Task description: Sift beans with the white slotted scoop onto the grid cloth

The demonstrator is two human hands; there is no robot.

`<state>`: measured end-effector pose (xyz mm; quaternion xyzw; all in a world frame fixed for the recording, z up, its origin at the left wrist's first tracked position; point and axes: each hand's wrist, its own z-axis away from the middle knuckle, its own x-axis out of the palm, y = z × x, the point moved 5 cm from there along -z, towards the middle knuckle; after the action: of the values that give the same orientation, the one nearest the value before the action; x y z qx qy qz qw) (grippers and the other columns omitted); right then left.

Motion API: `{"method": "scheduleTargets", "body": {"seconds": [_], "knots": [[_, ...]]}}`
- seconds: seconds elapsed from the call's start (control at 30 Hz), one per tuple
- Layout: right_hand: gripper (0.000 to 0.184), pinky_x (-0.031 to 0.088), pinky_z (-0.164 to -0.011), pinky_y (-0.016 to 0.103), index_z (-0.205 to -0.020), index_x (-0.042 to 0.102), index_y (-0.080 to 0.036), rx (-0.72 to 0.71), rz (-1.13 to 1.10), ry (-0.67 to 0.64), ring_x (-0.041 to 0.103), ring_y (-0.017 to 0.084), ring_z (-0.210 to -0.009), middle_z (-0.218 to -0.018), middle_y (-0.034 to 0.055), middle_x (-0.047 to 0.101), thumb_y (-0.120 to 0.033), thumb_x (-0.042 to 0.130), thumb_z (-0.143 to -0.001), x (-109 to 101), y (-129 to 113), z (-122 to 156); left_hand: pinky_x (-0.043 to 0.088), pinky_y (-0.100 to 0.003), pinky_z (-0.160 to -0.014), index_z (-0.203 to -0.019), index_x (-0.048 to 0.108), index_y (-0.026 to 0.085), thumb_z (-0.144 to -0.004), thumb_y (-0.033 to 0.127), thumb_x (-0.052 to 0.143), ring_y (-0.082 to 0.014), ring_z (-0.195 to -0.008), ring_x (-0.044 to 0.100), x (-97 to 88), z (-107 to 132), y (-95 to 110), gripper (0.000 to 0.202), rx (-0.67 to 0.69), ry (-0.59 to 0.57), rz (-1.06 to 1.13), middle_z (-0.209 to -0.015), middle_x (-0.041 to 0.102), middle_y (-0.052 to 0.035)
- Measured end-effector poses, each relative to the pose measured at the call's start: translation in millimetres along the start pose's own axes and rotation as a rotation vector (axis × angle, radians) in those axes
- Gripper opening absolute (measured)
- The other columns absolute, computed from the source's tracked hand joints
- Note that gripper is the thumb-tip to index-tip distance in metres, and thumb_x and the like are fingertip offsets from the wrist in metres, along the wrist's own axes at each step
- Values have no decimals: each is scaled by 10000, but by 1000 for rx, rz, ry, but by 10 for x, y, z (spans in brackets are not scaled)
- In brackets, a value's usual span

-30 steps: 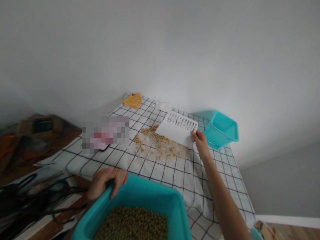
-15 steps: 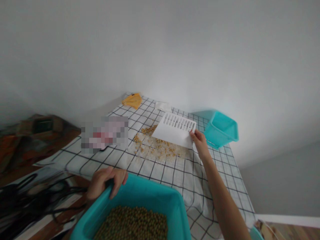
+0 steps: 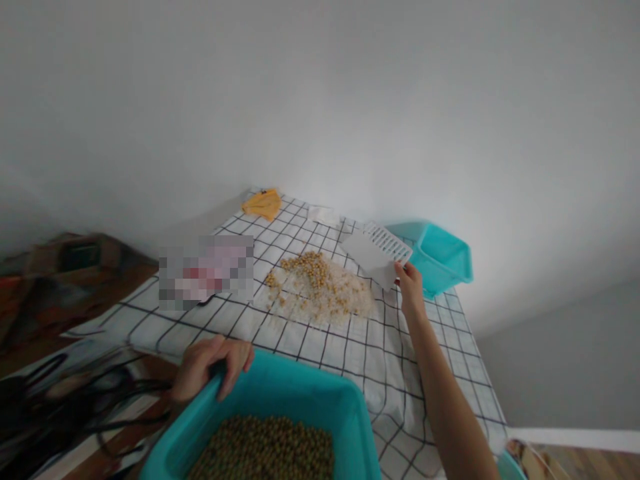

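My left hand is closed over the rim of a teal plastic basin at the bottom of the view. Inside it lies a mass of small round brownish-green beans. With its fingers pinched, my right hand holds the corner of a white slotted plastic board. The board is tilted, to the right of a loose pile of yellow beans and pale, rice-like grains. That pile lies spread on a white tablecloth with black grid lines.
A second teal basin stands tipped at the table's right, by the wall. At the back lie a yellow cloth and a white folded piece. A blurred-out pinkish item lies left. Black cables sit beyond the table at lower left.
My right hand has moved the slotted board to the right and turned it, uncovering the pile of beans and grains. My left hand stays on the basin rim.
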<state>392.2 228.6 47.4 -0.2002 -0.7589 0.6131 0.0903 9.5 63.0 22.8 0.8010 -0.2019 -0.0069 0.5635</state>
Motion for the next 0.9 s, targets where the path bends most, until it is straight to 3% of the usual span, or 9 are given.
{"method": "scheduleTargets", "body": {"seconds": [0.2, 0.43, 0.6, 0.9], "knots": [[442, 406, -571, 277, -911, 734, -177, -11, 12, -65, 559, 189, -665, -789, 48, 710, -555, 696, -686, 83, -19, 33, 429, -378, -596, -467, 615, 219, -1074, 442, 260, -198, -438, 491, -20, -10, 12, 738, -18, -70, -26, -387, 582, -44], [447, 454, -582, 287, -998, 753, -179, 28, -25, -127, 639, 230, -760, -941, 96, 771, -508, 692, -702, 237, -51, 176, 412, -366, -592, -444, 591, 226, -1066, 444, 271, -187, -415, 452, 8, 11, 4, 732, -12, 12, 14, -360, 550, -32], [424, 491, -605, 289, -1008, 746, -197, 83, -93, -165, 665, 225, -779, -967, 91, 778, -466, 735, -681, 285, -95, 242, 430, -390, -631, -466, 639, 234, -1052, 477, 311, -215, -461, 476, -23, 43, -18, 714, -62, -13, -1, -395, 584, -48], [419, 540, -558, 272, -1023, 674, -220, 60, -152, -212, 692, 210, -748, -920, 51, 776, -400, 777, -659, 436, -199, 343, 424, -379, -616, -493, 667, 251, -1066, 468, 289, -208, -452, 470, -29, 34, -43, 720, -25, -43, 23, -402, 590, -33]]}}
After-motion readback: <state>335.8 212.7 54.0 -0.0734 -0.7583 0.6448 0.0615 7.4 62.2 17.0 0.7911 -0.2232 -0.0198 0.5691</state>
